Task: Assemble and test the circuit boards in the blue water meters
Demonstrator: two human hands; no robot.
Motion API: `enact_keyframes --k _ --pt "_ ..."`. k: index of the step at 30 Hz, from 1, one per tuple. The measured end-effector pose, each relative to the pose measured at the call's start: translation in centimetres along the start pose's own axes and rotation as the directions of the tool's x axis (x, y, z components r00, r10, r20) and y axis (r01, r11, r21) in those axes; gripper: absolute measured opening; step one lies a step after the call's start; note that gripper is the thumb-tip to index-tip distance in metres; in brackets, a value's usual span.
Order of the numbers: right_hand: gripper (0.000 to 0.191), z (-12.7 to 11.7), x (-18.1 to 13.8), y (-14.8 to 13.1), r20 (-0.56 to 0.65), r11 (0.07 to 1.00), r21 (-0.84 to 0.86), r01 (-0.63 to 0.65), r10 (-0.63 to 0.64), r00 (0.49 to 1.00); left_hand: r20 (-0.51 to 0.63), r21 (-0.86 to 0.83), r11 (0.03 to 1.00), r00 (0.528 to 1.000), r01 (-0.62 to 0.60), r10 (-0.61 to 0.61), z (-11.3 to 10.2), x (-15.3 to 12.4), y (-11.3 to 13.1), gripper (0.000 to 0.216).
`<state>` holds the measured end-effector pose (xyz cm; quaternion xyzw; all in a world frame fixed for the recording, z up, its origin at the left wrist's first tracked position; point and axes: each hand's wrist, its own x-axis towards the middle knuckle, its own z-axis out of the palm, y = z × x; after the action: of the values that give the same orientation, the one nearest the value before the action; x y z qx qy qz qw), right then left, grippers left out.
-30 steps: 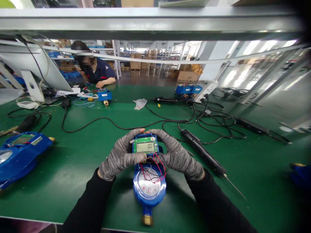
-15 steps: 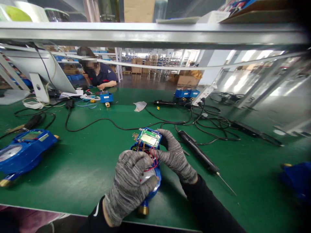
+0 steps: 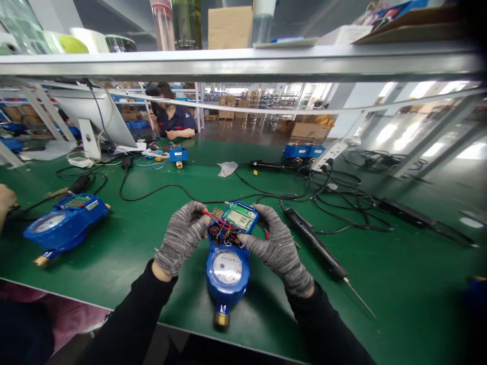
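A blue water meter (image 3: pixel 227 284) with a round dial and brass end lies on the bench in front of me, its upper housing uncovered. Above the housing tilts a green circuit board (image 3: pixel 240 218) with a lit display in a blue frame. Gloved in grey, my right hand (image 3: pixel 276 243) grips this board's right side, thumb at its lower edge. Left of the meter, my left hand (image 3: pixel 184 233), also gloved, pinches red wires (image 3: pixel 213 217) that run into the housing. More thin wires tangle below the board. Small brass-coloured screws (image 3: pixel 217 212) lie behind the housing.
A black electric screwdriver (image 3: pixel 315 243) lies to the right, its bit toward me. Black cables (image 3: pixel 342 197) and a power strip (image 3: pixel 330 154) are behind it. Another blue meter (image 3: pixel 68 223) stands left, near another person's hand (image 3: pixel 6 197). A shelf (image 3: pixel 228 63) crosses overhead; a co-worker (image 3: pixel 175 119) sits opposite.
My left hand has moved off the dial, up and left, drawing the red wires leftward. My right hand stays on the board. The view has shifted, and a person's hand appears at the left edge.
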<state>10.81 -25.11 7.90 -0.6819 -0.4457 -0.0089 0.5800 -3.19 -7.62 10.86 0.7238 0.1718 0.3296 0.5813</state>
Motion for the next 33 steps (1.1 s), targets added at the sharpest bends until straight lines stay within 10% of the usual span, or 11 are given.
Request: enact_keyframes --k 5,13,21,30,33 --pt "0.066 -1.3 0.2 -1.4 0.072 0.993 -0.119 0.003 0.006 0.997 -0.028 0.352 0.934 0.996 -0.064 0.079 -0.4 0.6 -0.5 0.010" --pt "0.054 -2.6 2.2 -2.5 0.456 0.971 0.161 -0.178 0.087 0.886 -0.087 0.090 0.995 0.995 -0.048 0.056 -0.1 1.4 0.3 0.021" --pt "0.057 -0.8 3.1 -0.9 0.608 0.828 0.483 -0.283 -0.085 0.790 0.302 -0.176 0.968 0.945 0.182 -0.123 1.6 4.5 0.4 0.037" --pt "0.057 -1.0 2.4 -0.5 0.548 0.814 0.506 -0.284 -0.049 0.835 0.710 -0.378 0.886 0.698 0.268 0.092 -2.1 4.4 -3.0 0.051" --pt "0.056 -0.8 2.3 -0.6 0.539 0.803 0.529 -0.275 -0.068 0.839 0.691 -0.376 0.901 0.713 0.216 0.117 -2.3 4.4 -3.8 0.039"
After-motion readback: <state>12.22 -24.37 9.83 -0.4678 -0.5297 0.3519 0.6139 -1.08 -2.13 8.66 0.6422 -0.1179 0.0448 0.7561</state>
